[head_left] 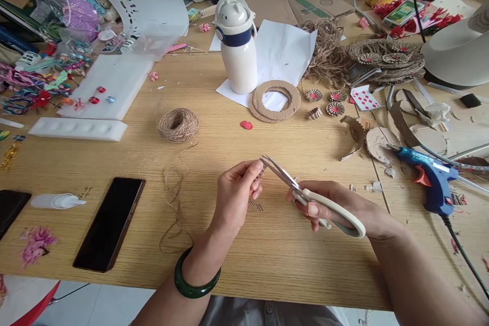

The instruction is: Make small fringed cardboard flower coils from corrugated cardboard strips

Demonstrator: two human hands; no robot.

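My right hand point(340, 198) grips a pair of scissors point(300, 191) by its white handles, and the blades point up and left with a narrow gap between the tips. Just at those tips, my left hand point(237, 193) pinches a small brownish piece point(263, 167), perhaps corrugated cardboard, mostly hidden by the fingers. Under my left hand, small striped cut bits point(256, 205) lie on the wooden table point(305, 270). Behind my hands are two red discs point(246, 125) and cardboard rings point(277, 102). A ball of twine point(178, 125) sits to the left with its loose end trailing toward me.
A white bottle point(239, 56) stands behind the rings. On the right lies a blue glue gun point(431, 175) with its cord, near cardboard scraps point(382, 145) and rosettes point(335, 108). A black phone point(110, 224) and white foam blocks point(78, 129) are on the left.
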